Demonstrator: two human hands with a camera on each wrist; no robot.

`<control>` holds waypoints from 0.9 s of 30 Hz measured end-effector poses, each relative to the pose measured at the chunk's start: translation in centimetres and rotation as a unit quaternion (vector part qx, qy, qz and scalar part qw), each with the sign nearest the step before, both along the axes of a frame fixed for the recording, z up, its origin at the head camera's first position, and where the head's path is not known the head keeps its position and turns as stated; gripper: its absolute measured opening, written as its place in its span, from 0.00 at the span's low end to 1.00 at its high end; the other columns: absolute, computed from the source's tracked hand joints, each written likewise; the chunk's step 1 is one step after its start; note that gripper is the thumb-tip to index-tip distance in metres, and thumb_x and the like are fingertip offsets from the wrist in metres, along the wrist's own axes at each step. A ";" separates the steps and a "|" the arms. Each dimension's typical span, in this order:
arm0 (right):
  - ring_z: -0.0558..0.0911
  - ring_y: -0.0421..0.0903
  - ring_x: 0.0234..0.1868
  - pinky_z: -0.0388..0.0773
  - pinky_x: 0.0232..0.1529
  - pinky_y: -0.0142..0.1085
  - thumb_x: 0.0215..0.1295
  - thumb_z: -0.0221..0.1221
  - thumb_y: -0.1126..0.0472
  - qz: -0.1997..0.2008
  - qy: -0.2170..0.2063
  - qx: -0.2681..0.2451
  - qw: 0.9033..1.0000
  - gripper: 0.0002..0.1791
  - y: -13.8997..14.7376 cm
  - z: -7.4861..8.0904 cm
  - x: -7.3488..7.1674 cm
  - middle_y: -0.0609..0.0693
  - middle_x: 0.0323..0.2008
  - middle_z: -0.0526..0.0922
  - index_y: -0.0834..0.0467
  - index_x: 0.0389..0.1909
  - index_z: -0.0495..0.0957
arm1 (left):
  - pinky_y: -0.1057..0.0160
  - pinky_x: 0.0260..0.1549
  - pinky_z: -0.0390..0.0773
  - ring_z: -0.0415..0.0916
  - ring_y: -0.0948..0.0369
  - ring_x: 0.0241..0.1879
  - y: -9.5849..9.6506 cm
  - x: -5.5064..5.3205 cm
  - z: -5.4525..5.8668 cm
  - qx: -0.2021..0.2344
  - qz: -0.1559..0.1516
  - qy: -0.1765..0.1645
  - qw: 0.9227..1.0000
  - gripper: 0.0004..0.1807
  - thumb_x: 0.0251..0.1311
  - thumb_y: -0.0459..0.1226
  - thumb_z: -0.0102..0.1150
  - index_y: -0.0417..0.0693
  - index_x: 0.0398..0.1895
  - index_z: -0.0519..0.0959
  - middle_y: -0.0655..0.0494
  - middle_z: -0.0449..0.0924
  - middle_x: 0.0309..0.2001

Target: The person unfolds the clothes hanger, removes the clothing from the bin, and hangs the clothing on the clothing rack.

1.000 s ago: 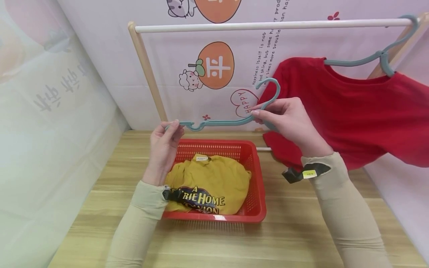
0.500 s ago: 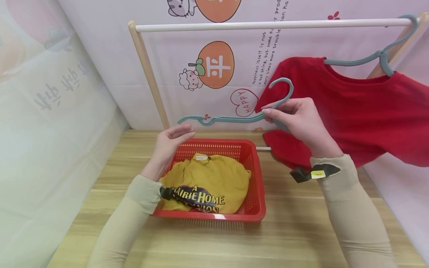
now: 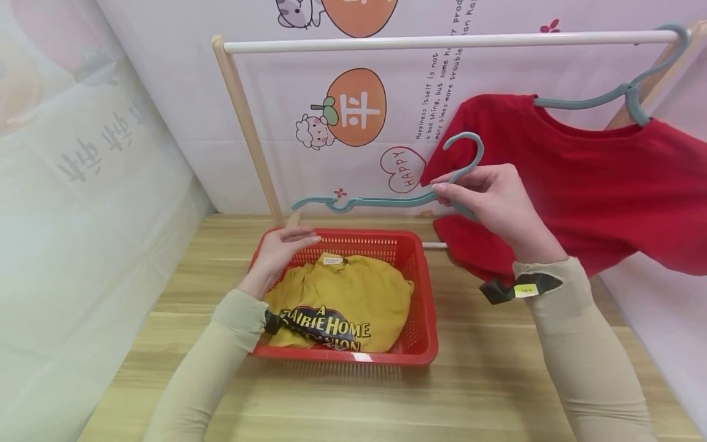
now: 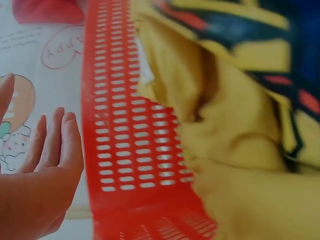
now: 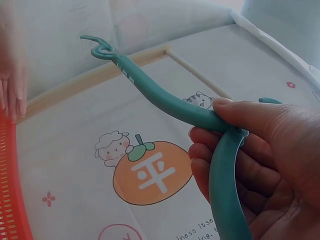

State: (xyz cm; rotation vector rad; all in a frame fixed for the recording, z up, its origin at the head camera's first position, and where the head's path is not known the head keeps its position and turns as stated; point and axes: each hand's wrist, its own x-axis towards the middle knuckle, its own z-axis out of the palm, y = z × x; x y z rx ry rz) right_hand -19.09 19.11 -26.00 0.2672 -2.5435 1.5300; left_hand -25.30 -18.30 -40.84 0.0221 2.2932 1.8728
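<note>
My right hand pinches a teal clothes hanger near the base of its hook, thumb on top. In the right wrist view the hanger spans out to the left from the curled fingers, one arm pointing down. My left hand hovers over the left rim of the red basket, holding nothing. The left wrist view shows this hand with its fingers straight and apart from the basket wall. Inside the basket lies a crumpled yellow shirt with printed lettering and a white label.
Behind the basket stands a rack with a white rod and wooden posts. A red shirt hangs at its right end on another teal hanger. All of it stands on a wooden table before a printed backdrop.
My left hand has let go of the hanger's left end and moved down to the basket's rim. The right hand has shifted slightly right with the hanger.
</note>
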 end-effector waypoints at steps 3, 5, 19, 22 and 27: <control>0.88 0.50 0.38 0.85 0.41 0.36 0.62 0.70 0.44 0.003 0.002 0.000 1.000 0.23 -0.1 0.0 0.1 0.52 0.38 0.89 0.54 0.53 0.87 | 0.52 0.64 0.71 0.75 0.55 0.62 -0.2 0.0 -0.6 -0.020 -0.013 -0.004 1.000 0.31 0.59 0.47 0.74 0.45 0.63 0.80 0.51 0.82 0.58; 0.88 0.50 0.38 0.85 0.41 0.35 0.63 0.70 0.45 0.005 0.003 -0.002 1.000 0.23 -0.2 0.1 0.1 0.52 0.38 0.89 0.54 0.53 0.87 | 0.52 0.63 0.73 0.76 0.54 0.61 -0.3 -0.1 -1.0 -0.039 -0.021 -0.013 0.999 0.30 0.60 0.46 0.74 0.43 0.63 0.80 0.49 0.81 0.59; 0.89 0.51 0.36 0.85 0.41 0.36 0.63 0.71 0.46 0.021 0.009 -0.007 1.000 0.22 -0.6 0.0 0.1 0.53 0.37 0.89 0.55 0.52 0.87 | 0.55 0.59 0.74 0.72 0.53 0.58 -0.6 -1.1 -3.2 -0.162 -0.026 -0.067 0.984 0.25 0.60 0.41 0.73 0.37 0.57 0.83 0.44 0.78 0.61; 0.89 0.52 0.37 0.84 0.41 0.36 0.63 0.71 0.46 0.022 0.006 -0.008 1.000 0.22 -0.6 -0.1 0.1 0.53 0.36 0.89 0.55 0.51 0.87 | 0.56 0.52 0.75 0.72 0.53 0.53 -0.4 -1.1 -3.2 -0.179 -0.021 -0.076 0.981 0.22 0.61 0.39 0.72 0.36 0.55 0.84 0.43 0.79 0.60; 0.88 0.51 0.36 0.84 0.40 0.36 0.63 0.70 0.46 0.025 0.008 -0.006 1.000 0.21 -0.7 -0.2 0.2 0.53 0.36 0.89 0.55 0.51 0.88 | 0.56 0.49 0.77 0.74 0.50 0.53 -0.3 -1.0 -3.3 -0.204 -0.017 -0.100 0.974 0.18 0.63 0.32 0.67 0.34 0.55 0.83 0.40 0.78 0.59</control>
